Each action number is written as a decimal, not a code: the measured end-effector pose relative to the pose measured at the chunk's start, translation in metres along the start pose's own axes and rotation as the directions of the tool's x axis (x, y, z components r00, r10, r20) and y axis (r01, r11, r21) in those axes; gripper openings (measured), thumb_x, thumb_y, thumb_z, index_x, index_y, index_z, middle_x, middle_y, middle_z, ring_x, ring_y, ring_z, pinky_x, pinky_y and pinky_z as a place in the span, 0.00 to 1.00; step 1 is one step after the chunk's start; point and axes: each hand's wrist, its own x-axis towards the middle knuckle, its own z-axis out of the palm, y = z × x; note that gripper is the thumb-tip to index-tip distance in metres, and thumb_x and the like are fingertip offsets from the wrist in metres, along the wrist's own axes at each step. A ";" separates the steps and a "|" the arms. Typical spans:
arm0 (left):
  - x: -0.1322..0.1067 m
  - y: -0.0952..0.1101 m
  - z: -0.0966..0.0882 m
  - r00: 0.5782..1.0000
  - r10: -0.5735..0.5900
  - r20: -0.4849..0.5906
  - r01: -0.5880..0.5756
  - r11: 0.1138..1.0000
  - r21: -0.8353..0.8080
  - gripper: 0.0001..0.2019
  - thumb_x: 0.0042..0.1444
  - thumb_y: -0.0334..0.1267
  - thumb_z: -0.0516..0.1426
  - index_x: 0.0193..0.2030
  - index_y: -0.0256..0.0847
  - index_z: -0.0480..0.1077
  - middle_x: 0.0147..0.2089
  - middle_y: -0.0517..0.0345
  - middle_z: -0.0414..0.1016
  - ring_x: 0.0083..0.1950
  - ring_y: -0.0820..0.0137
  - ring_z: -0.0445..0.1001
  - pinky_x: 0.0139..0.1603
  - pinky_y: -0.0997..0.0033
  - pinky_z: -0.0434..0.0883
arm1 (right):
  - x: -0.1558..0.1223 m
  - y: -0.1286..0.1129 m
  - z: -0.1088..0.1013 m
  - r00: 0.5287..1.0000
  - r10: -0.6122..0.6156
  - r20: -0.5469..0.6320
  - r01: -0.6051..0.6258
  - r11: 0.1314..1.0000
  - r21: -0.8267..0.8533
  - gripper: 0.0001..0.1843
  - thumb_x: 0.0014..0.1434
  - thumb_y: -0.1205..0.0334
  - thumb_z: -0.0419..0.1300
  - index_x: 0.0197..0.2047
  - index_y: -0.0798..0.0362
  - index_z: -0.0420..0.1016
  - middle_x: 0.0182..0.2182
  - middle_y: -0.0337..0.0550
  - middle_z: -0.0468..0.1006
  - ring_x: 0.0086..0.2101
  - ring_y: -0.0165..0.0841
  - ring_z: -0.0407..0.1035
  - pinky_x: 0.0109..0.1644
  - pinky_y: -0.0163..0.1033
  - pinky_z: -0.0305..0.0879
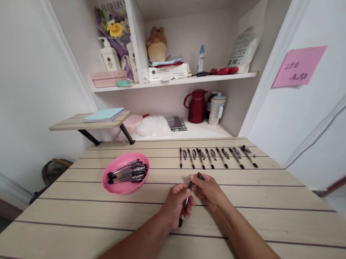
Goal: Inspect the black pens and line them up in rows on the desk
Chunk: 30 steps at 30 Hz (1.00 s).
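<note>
My left hand (177, 201) is closed around the barrel of a slim black pen (186, 203), which is held at a slant above the table. My right hand (211, 190) meets it at the pen's upper end. Between its fingers sits a small black piece (200, 175) that looks like the pen's cap; the fingers partly hide it. Beyond the hands lies a row of several uncapped pens (209, 159), with dark clear caps (213, 154) beside them. To the left, a pink bowl (124, 189) holds a pile of several pens (128, 171).
The wood-slat table (255, 226) runs back to a white shelf unit (224, 78). A small raised stand (72, 123) carries blue paper (104, 115) at the back left. A red jug (197, 107) and a lidded cup (216, 111) stand on the lower shelf.
</note>
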 end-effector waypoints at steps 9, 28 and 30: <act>-0.002 0.001 0.000 0.997 -0.027 0.067 0.030 0.999 -0.044 0.16 0.47 0.45 0.55 0.39 0.36 0.64 0.19 0.64 0.67 0.11 0.81 0.58 0.12 0.81 0.51 | 0.009 -0.006 -0.010 0.981 -0.132 -0.139 0.166 0.950 0.266 0.17 0.38 0.58 0.68 0.32 0.54 0.71 0.23 0.35 0.70 0.13 0.16 0.45 0.14 0.28 0.39; -0.002 0.000 0.002 0.999 -0.009 0.047 0.009 1.000 0.012 0.16 0.47 0.45 0.55 0.39 0.36 0.64 0.20 0.66 0.66 0.11 0.82 0.56 0.13 0.79 0.48 | -0.010 -0.019 -0.062 0.981 -0.097 -0.169 0.061 0.977 -0.205 0.13 0.44 0.56 0.61 0.29 0.55 0.66 0.24 0.41 0.74 0.14 0.19 0.50 0.15 0.28 0.41; -0.002 -0.001 0.003 0.999 -0.011 0.051 0.009 0.999 0.031 0.16 0.48 0.45 0.55 0.39 0.36 0.64 0.20 0.66 0.66 0.11 0.82 0.57 0.13 0.80 0.49 | -0.013 -0.021 -0.082 0.981 -0.101 -0.163 0.035 0.930 -0.366 0.12 0.45 0.55 0.59 0.29 0.55 0.67 0.23 0.40 0.73 0.14 0.20 0.50 0.16 0.29 0.43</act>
